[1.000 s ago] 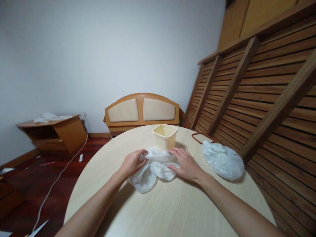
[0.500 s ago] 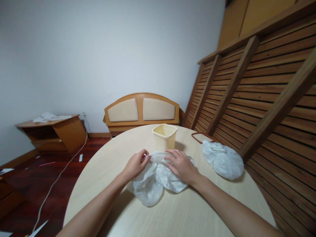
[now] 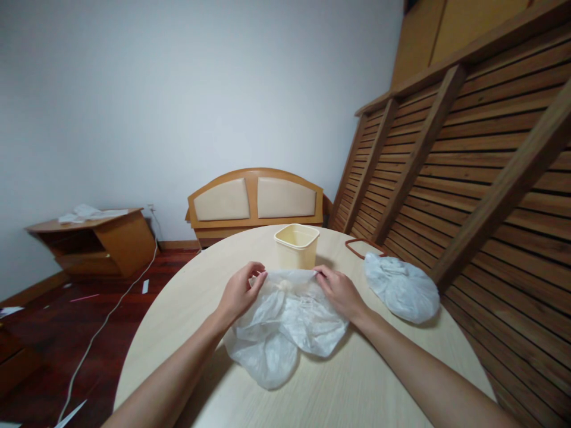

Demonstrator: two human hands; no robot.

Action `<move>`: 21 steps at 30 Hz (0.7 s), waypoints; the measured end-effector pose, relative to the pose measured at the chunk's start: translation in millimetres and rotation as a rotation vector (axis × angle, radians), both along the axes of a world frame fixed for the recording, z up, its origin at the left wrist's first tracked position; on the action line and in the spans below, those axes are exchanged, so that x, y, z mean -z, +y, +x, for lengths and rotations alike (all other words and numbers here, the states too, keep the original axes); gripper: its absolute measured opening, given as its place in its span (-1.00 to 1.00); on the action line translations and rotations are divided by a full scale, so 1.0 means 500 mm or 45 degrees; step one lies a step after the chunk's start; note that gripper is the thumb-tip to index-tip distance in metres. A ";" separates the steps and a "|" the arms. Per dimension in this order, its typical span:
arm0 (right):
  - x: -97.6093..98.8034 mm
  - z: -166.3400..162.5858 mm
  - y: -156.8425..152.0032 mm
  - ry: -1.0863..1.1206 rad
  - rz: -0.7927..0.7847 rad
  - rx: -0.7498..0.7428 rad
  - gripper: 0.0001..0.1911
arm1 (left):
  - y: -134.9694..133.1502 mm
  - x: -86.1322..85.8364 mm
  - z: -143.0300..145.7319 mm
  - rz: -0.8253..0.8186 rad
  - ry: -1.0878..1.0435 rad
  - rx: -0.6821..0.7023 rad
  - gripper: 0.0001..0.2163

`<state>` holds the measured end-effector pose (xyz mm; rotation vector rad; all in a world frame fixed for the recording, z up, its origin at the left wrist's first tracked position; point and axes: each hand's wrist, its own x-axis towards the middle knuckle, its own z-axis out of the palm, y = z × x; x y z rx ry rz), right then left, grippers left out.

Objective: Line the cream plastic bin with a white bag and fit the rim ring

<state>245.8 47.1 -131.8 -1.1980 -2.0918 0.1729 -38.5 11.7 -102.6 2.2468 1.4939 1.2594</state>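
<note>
Left hand (image 3: 239,292), right hand (image 3: 341,291) pinch bag (image 3: 285,321) rim taut over round table (image 3: 312,392); bin (image 3: 297,245) just beyond fingertips; slatted wall right.

Both hands, the left hand (image 3: 238,292) and right hand (image 3: 341,291), have moved apart, apparently pinching the plastic bag (image 3: 283,324) by its top edge; it now lies spread wider.

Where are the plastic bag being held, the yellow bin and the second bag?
plastic bag (image 3: 289,321), head view, crumpled middle.
bin (image 3: 297,254), head view, front wall.
second bag (image 3: 401,288), head view, top of its bulge.
</note>
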 end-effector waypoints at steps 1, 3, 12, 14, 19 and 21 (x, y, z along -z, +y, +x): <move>-0.001 0.001 0.000 0.013 -0.017 0.008 -0.73 | -0.004 -0.002 0.002 0.111 0.053 -0.026 -0.81; -0.002 0.002 0.000 -0.020 -0.013 0.008 -0.72 | -0.014 -0.005 0.007 0.280 0.178 -0.041 -0.85; -0.038 -0.022 -0.043 -0.041 0.120 -0.047 -0.83 | -0.022 -0.001 0.016 0.134 0.526 -0.074 -0.75; -0.050 -0.031 -0.066 -0.147 0.101 -0.289 -0.89 | -0.019 0.001 0.012 0.090 0.540 -0.141 -0.76; -0.055 -0.044 -0.100 -0.400 0.035 -0.712 -0.62 | -0.008 0.016 0.003 -0.106 0.553 -0.312 -0.80; -0.048 -0.045 -0.099 -0.423 0.026 -0.741 -0.55 | -0.005 0.018 0.001 -0.105 0.503 -0.299 -0.78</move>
